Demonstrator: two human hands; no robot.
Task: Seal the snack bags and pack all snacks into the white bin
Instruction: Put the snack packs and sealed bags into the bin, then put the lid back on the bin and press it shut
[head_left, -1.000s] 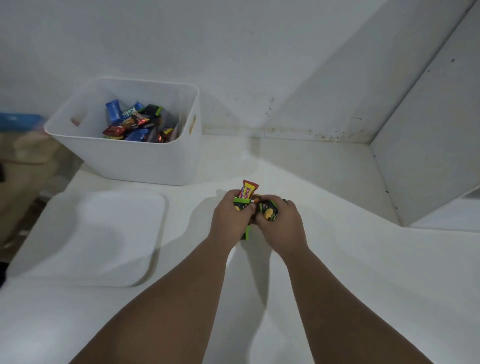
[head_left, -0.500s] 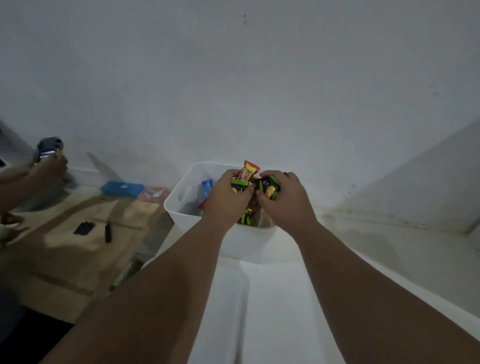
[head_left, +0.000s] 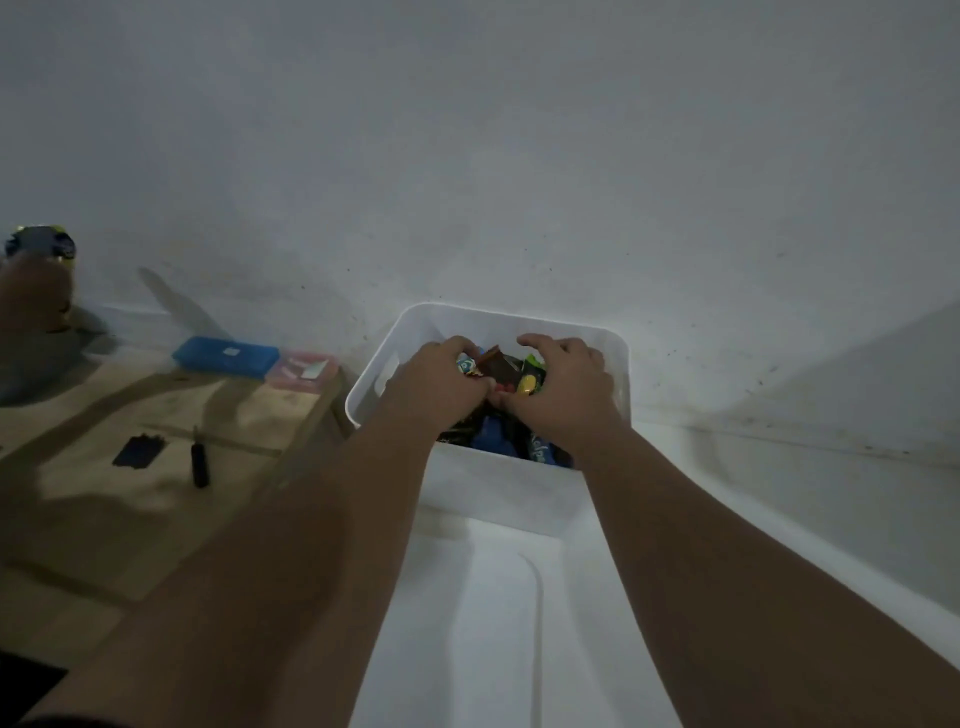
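Note:
The white bin (head_left: 498, 483) stands against the wall, with several snack packets inside. Blue packets (head_left: 493, 440) lie at its near side. My left hand (head_left: 441, 387) and my right hand (head_left: 563, 384) are both low inside the bin's opening, pressed close together. They are closed around a small bunch of snack packets: a dark brown one (head_left: 496, 366) shows between the hands and a green and yellow one (head_left: 530, 382) sits under my right fingers. The rest of the bunch is hidden by my hands.
A white tray (head_left: 519, 613) lies just in front of the bin on the white counter. To the left is a wooden table (head_left: 78, 499) with a blue case (head_left: 226, 356), a pink case (head_left: 304, 369) and a black pen-like item (head_left: 200, 462). Another person's hand (head_left: 31, 291) holds a packet at far left.
Both hands carried the bunch of packets from the counter up to the bin and have now sunk into its opening. The red and yellow packet no longer sticks up.

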